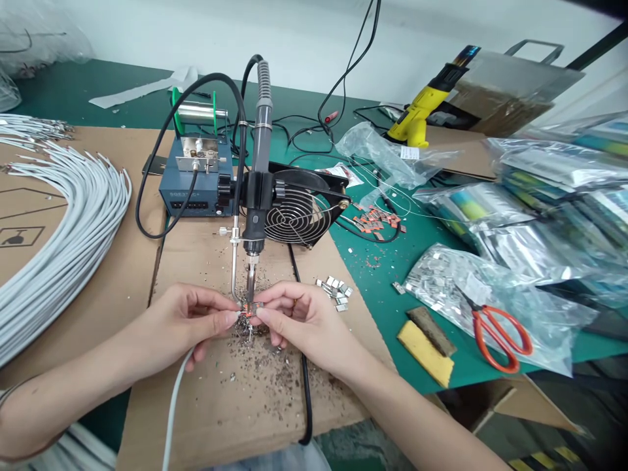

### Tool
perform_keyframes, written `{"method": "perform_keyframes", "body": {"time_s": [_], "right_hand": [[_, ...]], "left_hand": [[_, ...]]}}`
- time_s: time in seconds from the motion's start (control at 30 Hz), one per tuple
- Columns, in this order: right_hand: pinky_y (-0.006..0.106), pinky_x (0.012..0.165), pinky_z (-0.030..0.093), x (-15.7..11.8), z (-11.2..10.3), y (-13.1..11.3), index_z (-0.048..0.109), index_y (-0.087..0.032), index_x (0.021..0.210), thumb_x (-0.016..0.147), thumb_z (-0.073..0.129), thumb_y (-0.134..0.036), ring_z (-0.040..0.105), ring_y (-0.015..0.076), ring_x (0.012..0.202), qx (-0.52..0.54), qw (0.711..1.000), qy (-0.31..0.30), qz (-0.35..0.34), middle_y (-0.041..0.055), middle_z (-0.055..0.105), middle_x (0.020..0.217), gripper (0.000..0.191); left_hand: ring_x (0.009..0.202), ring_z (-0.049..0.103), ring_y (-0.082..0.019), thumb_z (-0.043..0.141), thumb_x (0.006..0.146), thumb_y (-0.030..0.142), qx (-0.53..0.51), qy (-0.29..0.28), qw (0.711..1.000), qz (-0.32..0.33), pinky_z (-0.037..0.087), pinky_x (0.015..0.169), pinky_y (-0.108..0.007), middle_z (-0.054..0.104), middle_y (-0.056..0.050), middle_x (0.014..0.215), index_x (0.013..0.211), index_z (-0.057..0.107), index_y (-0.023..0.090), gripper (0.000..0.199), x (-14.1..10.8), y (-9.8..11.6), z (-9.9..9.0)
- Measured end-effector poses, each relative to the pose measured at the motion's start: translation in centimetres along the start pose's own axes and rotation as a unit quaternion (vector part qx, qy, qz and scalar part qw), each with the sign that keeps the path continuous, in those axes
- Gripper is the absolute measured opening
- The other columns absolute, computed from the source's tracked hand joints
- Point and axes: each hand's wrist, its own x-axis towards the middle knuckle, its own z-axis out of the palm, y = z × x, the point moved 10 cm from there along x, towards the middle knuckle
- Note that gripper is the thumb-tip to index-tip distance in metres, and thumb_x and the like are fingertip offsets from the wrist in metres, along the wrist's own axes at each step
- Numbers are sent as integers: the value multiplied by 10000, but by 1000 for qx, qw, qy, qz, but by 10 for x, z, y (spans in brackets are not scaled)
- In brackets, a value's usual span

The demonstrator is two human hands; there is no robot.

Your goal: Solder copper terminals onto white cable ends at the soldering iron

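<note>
My left hand pinches the end of a white cable, which hangs down toward the front edge. Close beside it, my right hand holds a small metal connector between thumb and forefinger. The two parts meet under the tip of an upright soldering iron clamped in a stand. A bit of orange shows where they meet; the exact contact is too small to tell. Dark solder debris lies on the cardboard beneath my hands.
Behind the iron stand a blue solder feeder and a black fan. Loose connectors lie right of my right hand. Farther right are a yellow sponge, red-handled scissors and bagged parts. A white cable bundle lies left.
</note>
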Motion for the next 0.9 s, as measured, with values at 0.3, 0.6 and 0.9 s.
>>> {"method": "perform_keyframes", "body": {"time_s": [0.3, 0.6, 0.9], "right_hand": [[168, 442, 438, -2, 4, -7, 712, -173, 799, 670, 840, -245, 568, 73, 480, 29, 999, -24, -15, 11, 737, 683, 195], [169, 423, 425, -1, 2, 0, 707, -162, 808, 647, 840, -269, 544, 68, 468, 4, 1000, -8, 0, 20, 731, 690, 235], [181, 405, 407, 1, 1, 0, 702, -156, 812, 652, 800, -258, 504, 61, 435, -14, 1000, -1, -2, 19, 716, 684, 213]], "left_hand": [[328, 436, -49, 746, 735, 452, -9, -12, 1000, -12, 365, 292, -114, 509, 63, 465, 795, 737, 154, 304, -3, -2, 1], [316, 405, -45, 732, 734, 403, 6, -3, 1000, -11, 369, 293, -108, 468, 89, 377, 735, 698, 149, 257, -1, -1, 2], [322, 420, -40, 752, 705, 395, 3, 16, 1000, -18, 390, 281, -113, 516, 89, 449, 729, 638, 159, 262, 0, -6, -1]]}}
